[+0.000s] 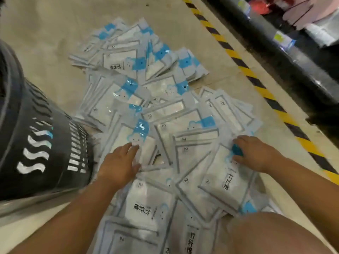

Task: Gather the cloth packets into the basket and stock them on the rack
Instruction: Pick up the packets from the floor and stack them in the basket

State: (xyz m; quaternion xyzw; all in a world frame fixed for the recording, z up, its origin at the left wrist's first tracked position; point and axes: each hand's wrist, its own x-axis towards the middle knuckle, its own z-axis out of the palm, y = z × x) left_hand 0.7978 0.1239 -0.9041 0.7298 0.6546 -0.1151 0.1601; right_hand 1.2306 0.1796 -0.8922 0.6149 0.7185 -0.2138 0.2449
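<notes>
dozens of cloth packets lie in overlapping layers on the floor, centre of frame. basket, dark and slotted, sits at the left edge just beside the pile; white shows through its slots. left hand lies flat on the pile, fingers straight. right hand, lower right, has fingers and thumb curled, pinching the blue top of the near packet. rack is upper right, beyond yellow-black tape.

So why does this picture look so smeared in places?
Head view: motion blur smears the basket and the rack at top right; the packets glint under soft, even light; the left hand and right hand look sharpest.
</notes>
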